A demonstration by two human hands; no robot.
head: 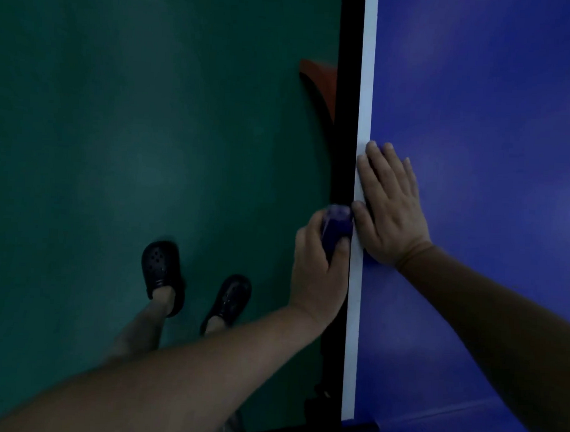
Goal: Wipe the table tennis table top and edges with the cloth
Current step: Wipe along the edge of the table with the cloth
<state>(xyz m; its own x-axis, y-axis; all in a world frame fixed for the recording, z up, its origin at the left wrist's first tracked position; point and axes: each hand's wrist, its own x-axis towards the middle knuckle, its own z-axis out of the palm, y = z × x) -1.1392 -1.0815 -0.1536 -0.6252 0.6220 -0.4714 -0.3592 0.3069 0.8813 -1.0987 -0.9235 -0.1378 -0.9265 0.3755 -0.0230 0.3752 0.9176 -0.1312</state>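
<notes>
The blue table tennis table top (484,110) fills the right side, with a white line (367,88) along its left border and a black side edge (346,120) beside it. My left hand (320,269) grips a bunched purple cloth (337,224) and holds it against the black side edge. My right hand (392,207) lies flat on the table top with straight fingers, its fingertips over the white line, just right of the cloth.
A dark green floor (133,144) spreads to the left. My two feet in black clogs (162,275) stand on it near the table. An orange-brown table support (319,83) shows under the edge. The table's near corner (350,421) is at the bottom.
</notes>
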